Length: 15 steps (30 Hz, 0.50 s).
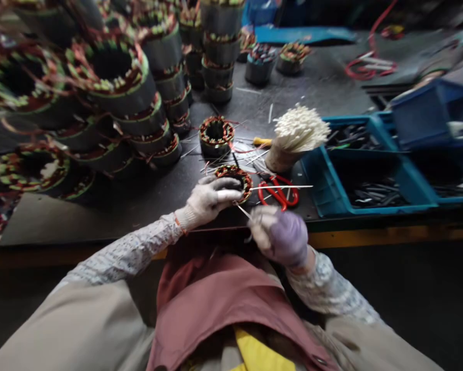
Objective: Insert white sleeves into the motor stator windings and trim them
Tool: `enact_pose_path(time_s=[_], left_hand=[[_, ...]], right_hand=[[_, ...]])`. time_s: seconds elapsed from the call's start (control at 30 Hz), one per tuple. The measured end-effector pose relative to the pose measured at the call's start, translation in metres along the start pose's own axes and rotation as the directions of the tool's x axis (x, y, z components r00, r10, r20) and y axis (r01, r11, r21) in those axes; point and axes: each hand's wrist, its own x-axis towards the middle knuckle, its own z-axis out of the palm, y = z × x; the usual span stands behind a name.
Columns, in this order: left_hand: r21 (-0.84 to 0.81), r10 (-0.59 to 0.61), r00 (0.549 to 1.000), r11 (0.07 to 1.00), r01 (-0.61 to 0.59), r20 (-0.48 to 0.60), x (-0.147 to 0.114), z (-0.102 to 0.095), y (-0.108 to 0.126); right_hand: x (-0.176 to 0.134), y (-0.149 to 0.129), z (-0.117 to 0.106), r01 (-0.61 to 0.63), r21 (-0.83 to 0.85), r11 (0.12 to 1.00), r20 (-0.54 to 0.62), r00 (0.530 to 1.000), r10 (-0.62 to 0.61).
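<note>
A motor stator (247, 180) with copper windings sits near the table's front edge. My left hand (216, 198), in a white glove, is closed on its near left side, fingers over the rim and partly in the bore. My right hand (280, 234), in a white and purple glove, is closed just right of it and slightly blurred. A thin white cord (242, 209) runs taut from the stator's near rim into its fingers. Another white strand (281, 187) sticks out rightward from the stator, over red-handled scissors (278, 193). A second stator (216, 135) stands behind.
Stacks of larger stators (117, 93) fill the left side. A thick bundle of white cords (301, 126) stands upright in a holder (281, 157). Blue bins (332, 193) with dark pieces are at right. A yellow-handled tool (262, 141) lies among loose strands. A person's arm (456, 72) shows far right.
</note>
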Motion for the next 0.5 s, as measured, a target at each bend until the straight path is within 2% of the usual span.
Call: enact_pose_path(time_s=[0.13, 0.23, 0.3, 0.37, 0.43, 0.5], left_hand=[[0.156, 0.128, 0.988, 0.978, -0.14, 0.08, 0.0, -0.005, -0.002], [0.226, 0.089, 0.953, 0.961, -0.159, 0.291, 0.006, -0.024, 0.006], [0.318, 0.039, 0.903, 0.929, -0.19, 0.427, 0.011, -0.04, 0.008], [0.408, -0.02, 0.857, 0.885, -0.224, 0.515, 0.018, -0.054, 0.0], [0.407, -0.029, 0.796, 0.87, -0.277, 0.604, 0.027, -0.062, -0.015], [0.325, 0.034, 0.722, 0.878, -0.352, 0.691, 0.034, -0.063, -0.029]], right_hand=[[0.058, 0.011, 0.02, -0.2, 0.045, 0.979, -0.129, 0.97, 0.205], [0.093, 0.044, 0.014, -0.28, 0.082, 0.957, -0.221, 0.931, 0.291], [0.096, 0.071, -0.006, -0.311, 0.062, 0.948, -0.33, 0.89, 0.313], [0.085, 0.095, -0.029, -0.323, -0.114, 0.94, -0.493, 0.84, 0.229], [0.071, 0.114, -0.047, -0.368, -0.327, 0.871, -0.527, 0.836, 0.155], [0.063, 0.126, -0.053, -0.423, -0.468, 0.776, -0.481, 0.858, 0.178]])
